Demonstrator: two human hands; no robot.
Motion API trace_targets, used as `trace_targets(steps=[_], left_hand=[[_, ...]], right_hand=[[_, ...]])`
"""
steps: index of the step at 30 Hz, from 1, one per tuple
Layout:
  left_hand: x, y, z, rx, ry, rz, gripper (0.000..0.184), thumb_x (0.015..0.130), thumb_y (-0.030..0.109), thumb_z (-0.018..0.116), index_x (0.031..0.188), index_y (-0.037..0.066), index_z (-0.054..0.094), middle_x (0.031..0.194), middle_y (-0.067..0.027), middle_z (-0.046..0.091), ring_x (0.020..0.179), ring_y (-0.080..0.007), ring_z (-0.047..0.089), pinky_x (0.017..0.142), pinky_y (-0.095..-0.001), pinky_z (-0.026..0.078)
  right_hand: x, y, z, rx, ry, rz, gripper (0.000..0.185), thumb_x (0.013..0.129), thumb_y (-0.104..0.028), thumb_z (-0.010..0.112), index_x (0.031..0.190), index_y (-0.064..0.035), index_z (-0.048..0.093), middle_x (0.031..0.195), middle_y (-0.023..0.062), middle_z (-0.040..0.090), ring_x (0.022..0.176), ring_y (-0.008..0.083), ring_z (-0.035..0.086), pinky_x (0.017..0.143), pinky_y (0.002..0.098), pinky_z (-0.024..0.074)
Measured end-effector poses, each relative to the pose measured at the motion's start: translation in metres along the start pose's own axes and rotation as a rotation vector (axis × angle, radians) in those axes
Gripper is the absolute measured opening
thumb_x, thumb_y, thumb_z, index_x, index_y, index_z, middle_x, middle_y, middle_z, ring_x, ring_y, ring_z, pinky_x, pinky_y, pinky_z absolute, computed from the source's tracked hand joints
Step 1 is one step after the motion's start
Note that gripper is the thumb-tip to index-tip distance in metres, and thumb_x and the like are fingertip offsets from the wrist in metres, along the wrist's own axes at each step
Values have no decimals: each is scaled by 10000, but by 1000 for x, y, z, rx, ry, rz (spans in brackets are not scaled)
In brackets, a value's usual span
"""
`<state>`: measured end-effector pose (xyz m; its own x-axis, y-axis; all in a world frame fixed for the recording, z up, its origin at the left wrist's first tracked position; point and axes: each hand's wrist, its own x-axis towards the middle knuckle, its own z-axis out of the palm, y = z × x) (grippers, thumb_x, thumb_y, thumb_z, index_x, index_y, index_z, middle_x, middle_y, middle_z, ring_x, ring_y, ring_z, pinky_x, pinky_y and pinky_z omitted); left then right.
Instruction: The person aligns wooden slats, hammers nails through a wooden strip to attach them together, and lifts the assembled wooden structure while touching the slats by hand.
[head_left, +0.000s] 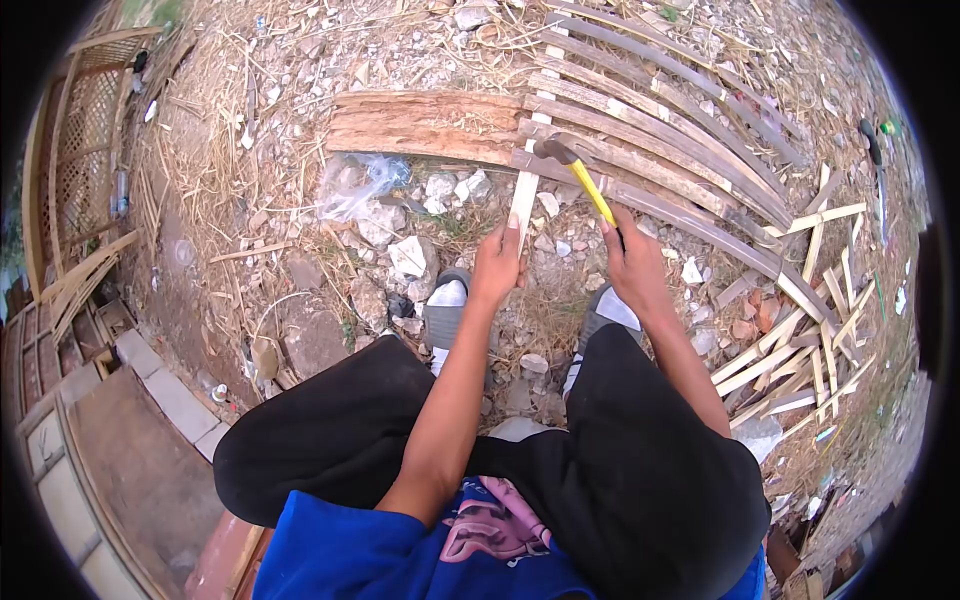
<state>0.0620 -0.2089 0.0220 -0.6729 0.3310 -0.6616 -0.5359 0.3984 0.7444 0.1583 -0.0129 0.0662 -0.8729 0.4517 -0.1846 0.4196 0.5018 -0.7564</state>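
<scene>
My left hand (497, 262) is closed round the near end of a pale wooden strip (524, 200). The strip runs away from me across the ends of several long, weathered wooden slats (660, 195). In my right hand (634, 258) is a hammer (590, 185) with a yellow and black handle. Its dark head is over the pale strip, at the end of the nearest slat; whether it touches cannot be made out. A wide, rough brown board (425, 125) lies left of the strip, its right end by the slat ends.
Loose thin wood strips (800, 360) are heaped at the right. A clear plastic bag (365, 185) lies among stones below the board. At far right is a saw-like tool with a dark handle (871, 140). Lattice panels (90, 130) stand at the left, above a framed panel (140, 470).
</scene>
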Motion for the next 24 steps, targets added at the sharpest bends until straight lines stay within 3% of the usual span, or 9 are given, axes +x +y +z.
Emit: trace_targets(steps=[3,6,9,12,15,17,20,21,24], left_hand=[[-4,5,-1,-65,-30,-94,453,1058,462,413,957,44,555,574,-8,463,424,-107,441,390,-285,374],[4,-8,1,23,33,-103,458,1040,499,446,993,57,556,593,4,448,439,-94,418,392,-274,337],[9,-21,2,66,65,-87,465,1025,524,469,1024,68,562,610,13,437,456,-83,406,394,-271,310],[9,-18,1,64,62,-117,464,1026,519,471,1031,65,566,608,15,433,456,-83,406,398,-273,315],[5,-10,4,80,94,-118,533,1032,489,460,904,-7,609,619,-48,518,560,-154,525,547,-337,431],[7,-12,3,65,69,-136,498,1020,518,479,991,33,589,611,-13,475,491,-114,457,448,-296,363],[10,-10,3,97,64,-124,504,1010,540,494,1042,46,590,605,-3,460,456,-96,425,396,-277,330],[8,-9,3,121,65,-121,512,1007,543,497,1046,42,595,604,-7,464,456,-98,426,395,-278,331],[11,-5,5,95,52,-136,525,1008,541,496,1058,30,605,602,-11,464,456,-101,428,398,-280,334]], right_hand=[[2,-6,6,-153,11,-116,265,990,-233,572,1206,-78,571,853,236,680,696,441,649,578,521,503],[3,-9,8,-162,-7,-44,281,995,-231,577,1240,-93,581,781,267,649,730,467,635,612,528,484],[10,-22,-13,-218,16,-93,256,989,-215,578,1201,-72,582,851,241,679,710,435,654,585,501,504],[17,-62,-47,-6,169,-224,264,1002,-215,571,1222,-71,592,801,224,669,672,416,645,581,456,498],[15,-66,-52,179,280,-284,280,1012,-228,567,1246,-77,595,737,182,637,597,362,611,555,395,473],[10,-39,-29,266,344,-369,280,1005,-232,573,1243,-86,593,776,181,657,587,368,619,535,415,484],[10,7,10,-314,15,-235,285,990,-235,580,1238,-94,585,818,196,672,607,393,637,530,460,500],[10,7,14,-308,-1,-176,297,978,-235,584,1236,-88,572,839,209,679,648,414,653,541,500,507],[14,1,4,-234,53,-91,284,982,-229,581,1221,-76,568,822,213,677,675,424,659,551,499,503]])
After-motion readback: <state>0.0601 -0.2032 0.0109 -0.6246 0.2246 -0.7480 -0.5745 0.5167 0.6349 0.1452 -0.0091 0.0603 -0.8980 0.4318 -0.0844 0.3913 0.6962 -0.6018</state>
